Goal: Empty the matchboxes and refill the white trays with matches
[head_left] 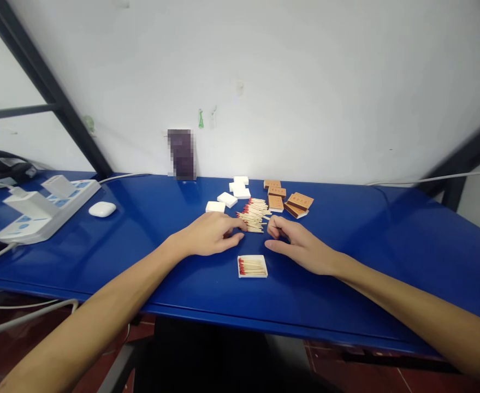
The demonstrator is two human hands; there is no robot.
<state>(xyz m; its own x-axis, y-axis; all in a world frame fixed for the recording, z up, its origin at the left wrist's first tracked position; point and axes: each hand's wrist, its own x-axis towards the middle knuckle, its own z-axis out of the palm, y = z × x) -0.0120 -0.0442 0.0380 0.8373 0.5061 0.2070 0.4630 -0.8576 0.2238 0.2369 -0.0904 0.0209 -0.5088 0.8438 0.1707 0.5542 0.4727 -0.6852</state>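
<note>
A loose pile of red-tipped matches (255,214) lies at the middle of the blue table. My left hand (212,233) is open at the pile's left side, with its index fingertip against the match heads and its thumb apart. On the other side, my right hand (299,243) is close to the plain match ends, its fingers bent and its thumb held away; nothing shows in its grasp. Nearer the front edge sits a white matchbox tray (266,267) with several matches (252,266) lying side by side in it, heads to the left.
Several white matchbox trays (242,194) lie behind the pile, to its left. Brown matchbox sleeves (276,203) are behind it to the right. A white earphone case (102,209) and a power strip (59,218) with plugs are on the left; a pixelated dark object (183,155) leans against the wall.
</note>
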